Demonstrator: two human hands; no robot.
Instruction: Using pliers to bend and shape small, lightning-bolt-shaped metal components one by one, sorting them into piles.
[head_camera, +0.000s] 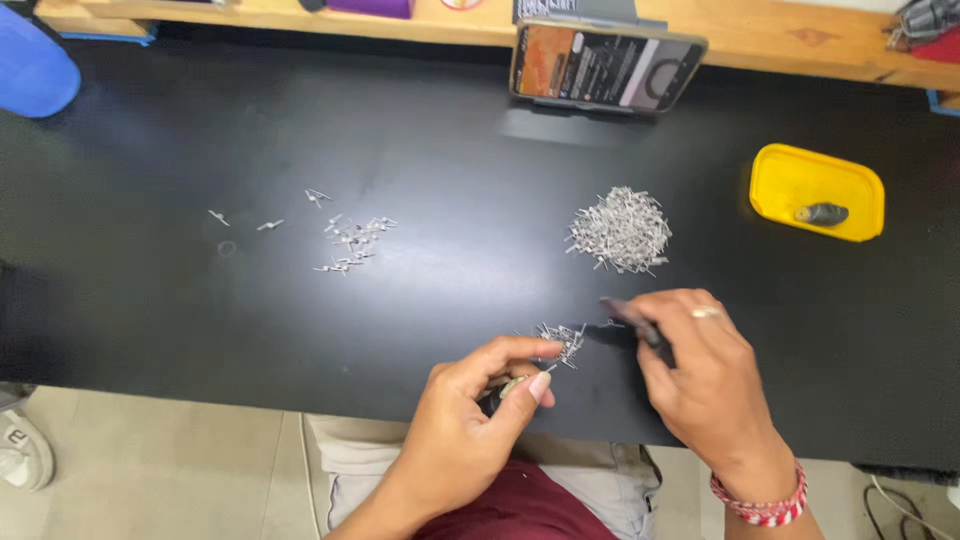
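Three clusters of small metal pins lie on the black tabletop (150, 330): a scattered group (350, 240) left of centre, a few pins (562, 338) near the front edge, a dense heap (620, 230) further right. Wide bare stretches remain at the left and centre. At the front edge, the left hand (470, 420) pinches a small pin (516, 383) between curled fingers. The right hand (700, 370), just beside the few pins, is closed around a dark tool (632, 318). A yellow lid (817, 192) sits toward the right edge; a phone (605, 67) leans at the back edge.
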